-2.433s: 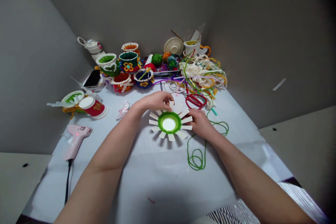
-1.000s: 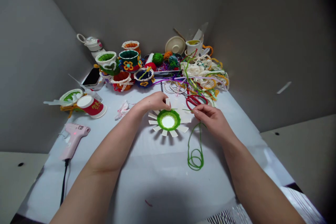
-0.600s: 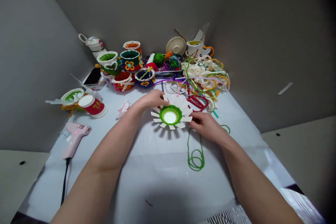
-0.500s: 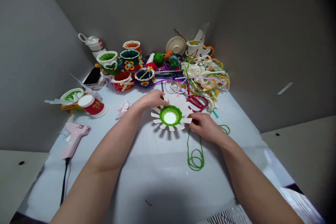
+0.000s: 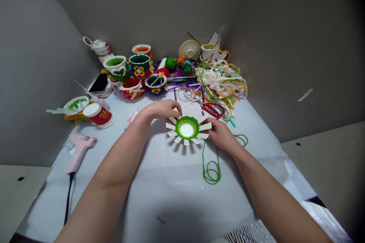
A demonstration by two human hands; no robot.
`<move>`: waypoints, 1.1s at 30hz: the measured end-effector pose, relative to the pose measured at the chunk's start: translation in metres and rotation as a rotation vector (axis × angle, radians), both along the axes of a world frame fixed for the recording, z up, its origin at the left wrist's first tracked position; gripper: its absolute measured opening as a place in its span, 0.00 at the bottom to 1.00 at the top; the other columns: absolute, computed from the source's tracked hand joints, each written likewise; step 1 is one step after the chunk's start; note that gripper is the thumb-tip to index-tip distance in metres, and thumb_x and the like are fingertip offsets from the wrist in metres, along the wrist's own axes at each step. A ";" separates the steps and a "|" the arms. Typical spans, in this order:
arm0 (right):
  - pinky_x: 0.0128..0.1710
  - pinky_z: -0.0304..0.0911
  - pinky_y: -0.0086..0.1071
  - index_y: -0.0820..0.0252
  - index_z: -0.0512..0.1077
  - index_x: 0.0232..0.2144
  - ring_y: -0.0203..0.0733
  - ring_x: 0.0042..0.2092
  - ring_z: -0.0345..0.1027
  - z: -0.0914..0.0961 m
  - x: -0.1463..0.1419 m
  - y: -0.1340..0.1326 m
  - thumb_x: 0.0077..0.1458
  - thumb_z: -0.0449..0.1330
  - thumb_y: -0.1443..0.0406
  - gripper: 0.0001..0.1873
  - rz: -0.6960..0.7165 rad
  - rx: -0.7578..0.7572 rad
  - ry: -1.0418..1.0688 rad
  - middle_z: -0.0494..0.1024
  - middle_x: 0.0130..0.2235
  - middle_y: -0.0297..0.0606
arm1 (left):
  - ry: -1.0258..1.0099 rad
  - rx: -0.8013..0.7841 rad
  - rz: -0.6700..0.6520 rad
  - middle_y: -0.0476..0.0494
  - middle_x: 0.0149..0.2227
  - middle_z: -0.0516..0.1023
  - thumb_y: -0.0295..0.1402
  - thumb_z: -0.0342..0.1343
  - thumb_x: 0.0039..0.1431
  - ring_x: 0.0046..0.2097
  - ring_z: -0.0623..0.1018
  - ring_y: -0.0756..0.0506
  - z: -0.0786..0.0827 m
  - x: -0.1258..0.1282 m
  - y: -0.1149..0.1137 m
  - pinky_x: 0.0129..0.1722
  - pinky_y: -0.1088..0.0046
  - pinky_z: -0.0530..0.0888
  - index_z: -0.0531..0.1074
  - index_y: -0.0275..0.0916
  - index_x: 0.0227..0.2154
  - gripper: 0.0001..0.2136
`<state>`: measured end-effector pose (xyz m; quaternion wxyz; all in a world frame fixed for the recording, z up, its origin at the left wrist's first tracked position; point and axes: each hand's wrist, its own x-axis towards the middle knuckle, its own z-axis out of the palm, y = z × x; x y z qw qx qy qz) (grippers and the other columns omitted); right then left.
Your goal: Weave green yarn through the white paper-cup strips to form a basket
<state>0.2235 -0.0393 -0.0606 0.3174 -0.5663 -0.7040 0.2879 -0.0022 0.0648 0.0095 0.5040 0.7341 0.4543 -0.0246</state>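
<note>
Between my hands is a paper cup [image 5: 187,130] cut into white strips that splay outward like petals, with green yarn woven in a ring around its white base. My left hand [image 5: 170,109] is closed on the strips at the cup's upper left. At the right side, my right hand [image 5: 217,132] pinches the strips, its fingertips partly hidden behind them. A length of green yarn [image 5: 211,172] trails from near my right hand and lies in loose loops on the table.
A pink glue gun [image 5: 81,152] and a red-and-white paper cup [image 5: 99,115] lie at the left. Several yarn-covered cups [image 5: 139,65] stand at the back. Red-handled scissors [image 5: 213,110] and a heap of cream yarn [image 5: 219,78] are beyond my right hand.
The cup has turned a little between my hands and its strips sit at different angles. My right hand has shifted slightly up along its edge.
</note>
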 end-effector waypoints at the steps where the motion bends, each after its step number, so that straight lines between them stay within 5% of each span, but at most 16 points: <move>1: 0.36 0.63 0.32 0.57 0.74 0.32 0.41 0.34 0.71 -0.001 0.000 0.001 0.47 0.57 0.69 0.08 0.002 -0.016 0.020 0.80 0.33 0.36 | 0.019 0.024 -0.041 0.46 0.38 0.77 0.33 0.55 0.45 0.37 0.77 0.48 0.003 -0.001 0.000 0.33 0.77 0.72 0.72 0.38 0.35 0.12; 9: 0.36 0.64 0.31 0.58 0.76 0.32 0.41 0.36 0.73 -0.008 -0.001 0.003 0.46 0.56 0.72 0.12 0.010 -0.010 0.057 0.81 0.35 0.37 | -0.150 0.290 -0.183 0.44 0.44 0.74 0.45 0.56 0.49 0.40 0.73 0.47 -0.004 0.012 -0.002 0.36 0.75 0.68 0.67 0.39 0.52 0.27; 17: 0.37 0.63 0.31 0.58 0.77 0.31 0.40 0.35 0.72 0.000 -0.006 0.000 0.51 0.54 0.71 0.11 0.059 0.071 0.079 0.80 0.34 0.36 | -0.076 0.139 -0.275 0.47 0.35 0.77 0.48 0.58 0.49 0.37 0.74 0.48 -0.002 0.005 0.002 0.35 0.75 0.66 0.74 0.38 0.38 0.20; 21: 0.38 0.62 0.32 0.59 0.77 0.28 0.41 0.36 0.72 0.000 -0.008 0.001 0.46 0.56 0.74 0.11 0.088 0.126 0.027 0.80 0.32 0.37 | -0.247 0.127 -0.196 0.45 0.36 0.77 0.47 0.56 0.51 0.37 0.74 0.48 -0.004 0.013 0.000 0.35 0.75 0.67 0.73 0.37 0.40 0.19; 33: 0.41 0.60 0.34 0.56 0.78 0.32 0.42 0.38 0.71 -0.005 -0.002 0.003 0.44 0.55 0.75 0.16 0.045 0.057 -0.173 0.80 0.33 0.37 | -0.112 0.433 -0.167 0.51 0.26 0.72 0.32 0.58 0.45 0.29 0.68 0.51 -0.010 0.024 -0.006 0.28 0.77 0.60 0.74 0.36 0.28 0.07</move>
